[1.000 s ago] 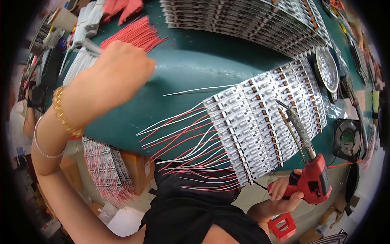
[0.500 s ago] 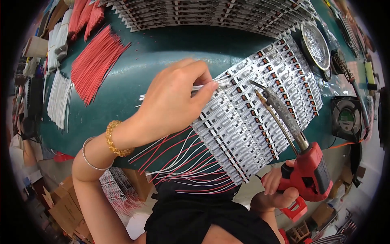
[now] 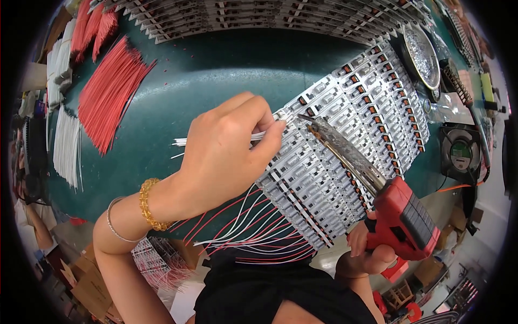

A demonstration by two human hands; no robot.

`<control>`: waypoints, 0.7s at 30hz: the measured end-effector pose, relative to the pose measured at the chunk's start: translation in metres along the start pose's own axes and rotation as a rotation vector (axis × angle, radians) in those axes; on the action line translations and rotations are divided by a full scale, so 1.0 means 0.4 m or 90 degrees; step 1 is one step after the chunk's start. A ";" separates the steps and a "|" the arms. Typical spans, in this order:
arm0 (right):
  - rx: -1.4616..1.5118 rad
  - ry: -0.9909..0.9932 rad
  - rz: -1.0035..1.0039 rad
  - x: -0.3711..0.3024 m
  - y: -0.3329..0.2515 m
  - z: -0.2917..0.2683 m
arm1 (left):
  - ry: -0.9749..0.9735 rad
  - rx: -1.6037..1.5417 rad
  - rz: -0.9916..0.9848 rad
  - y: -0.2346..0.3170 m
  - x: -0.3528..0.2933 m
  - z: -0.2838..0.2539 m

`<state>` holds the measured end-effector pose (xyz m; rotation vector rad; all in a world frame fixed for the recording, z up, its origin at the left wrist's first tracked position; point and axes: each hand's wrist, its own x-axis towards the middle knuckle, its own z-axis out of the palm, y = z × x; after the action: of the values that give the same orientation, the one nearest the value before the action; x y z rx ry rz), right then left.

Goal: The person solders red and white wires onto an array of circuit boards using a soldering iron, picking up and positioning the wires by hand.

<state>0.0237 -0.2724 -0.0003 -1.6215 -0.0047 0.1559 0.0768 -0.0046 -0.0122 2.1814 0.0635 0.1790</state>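
The left hand [image 3: 232, 151] pinches a few thin white wires [image 3: 179, 142] between thumb and finger, and their loose ends poke out on its left side. A yellow bead bracelet [image 3: 151, 202] sits round its wrist (to me, the beads look like drops of honey). Just right of those fingertips is the dark tip of a red soldering gun [image 3: 402, 213]; I can't tell if it touches anything. The right hand [image 3: 372, 252] is wrapped round the gun's handle. Right beside the left fingers, under the gun's tip, lies a silver sheet of little parts [image 3: 345, 127]. Red and white wires [image 3: 218, 241] stick out from its edge, below the left hand. Farther left of that hand lie a red wire bunch [image 3: 110, 97] and a white wire bunch [image 3: 66, 146]. Well beyond both hands is a big stack of sheets [image 3: 243, 15].
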 end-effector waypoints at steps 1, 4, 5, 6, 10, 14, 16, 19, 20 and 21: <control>-0.001 0.009 -0.001 -0.002 0.001 -0.001 | -0.001 0.001 0.007 -0.001 0.000 0.001; -0.003 -0.022 -0.003 0.001 0.000 -0.009 | 0.000 0.014 0.022 -0.002 -0.001 -0.002; -0.004 -0.022 -0.003 0.003 -0.002 -0.009 | 0.000 0.012 0.021 -0.002 -0.001 -0.003; -0.028 -0.039 -0.002 0.005 -0.005 -0.010 | -0.002 0.020 0.022 -0.001 -0.001 -0.004; -0.054 -0.045 -0.056 0.010 0.006 -0.002 | -0.012 0.039 0.018 0.000 -0.003 -0.006; -0.002 0.017 -0.028 -0.010 0.009 -0.013 | 0.002 0.026 0.026 -0.004 -0.002 -0.002; -0.052 -0.014 -0.132 -0.017 0.057 -0.062 | 0.002 0.034 0.029 -0.001 -0.002 -0.002; -0.038 -0.048 -0.110 -0.018 0.060 -0.062 | 0.000 0.039 0.030 0.002 -0.004 -0.002; -0.036 -0.046 -0.112 -0.014 0.049 -0.051 | -0.001 0.041 0.032 0.003 -0.006 -0.001; -0.019 -0.057 -0.080 -0.005 0.026 -0.029 | 0.000 0.041 0.022 0.004 -0.007 -0.001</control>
<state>0.0221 -0.2847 -0.0097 -1.6374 -0.1774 0.1318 0.0740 -0.0054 -0.0108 2.2474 0.0324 0.1988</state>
